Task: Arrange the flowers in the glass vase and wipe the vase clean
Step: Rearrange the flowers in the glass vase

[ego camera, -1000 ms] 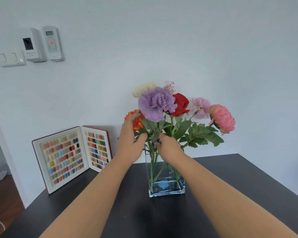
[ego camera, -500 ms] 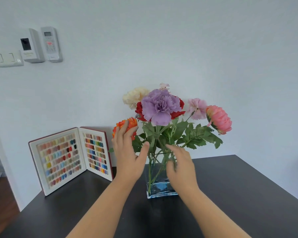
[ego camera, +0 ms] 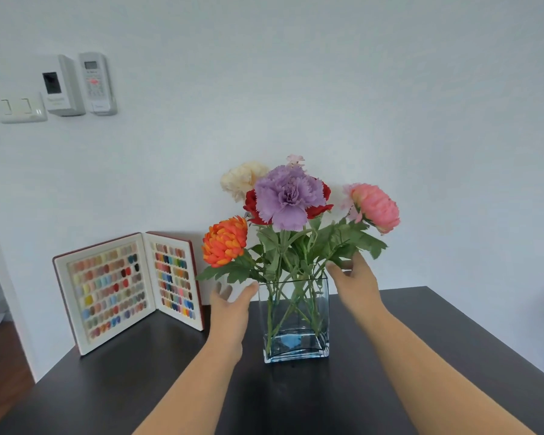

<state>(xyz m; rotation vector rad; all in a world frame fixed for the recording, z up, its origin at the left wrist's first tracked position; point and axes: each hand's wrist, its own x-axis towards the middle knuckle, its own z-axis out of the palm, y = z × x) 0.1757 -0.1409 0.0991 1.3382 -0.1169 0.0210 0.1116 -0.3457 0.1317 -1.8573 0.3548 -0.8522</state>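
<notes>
While flanking the glass vase point(ego camera: 296, 321), both hands loose, empty: left hand point(ego camera: 231, 304), right hand point(ego camera: 355, 282).

A dark rectangular table point(ego camera: 453, 356) bears an open red-edged case of coloured nail swatches point(ego camera: 129, 290), standing upright at its far left against the white wall. High above that case hang a white double light switch point(ego camera: 21, 108), a white wall controller point(ego camera: 62, 86) and a white remote in its holder point(ego camera: 96, 83).

Head view, forward and downward

Both hands point(ego camera: 230, 309) off the stems point(ego camera: 291, 296) now
</notes>
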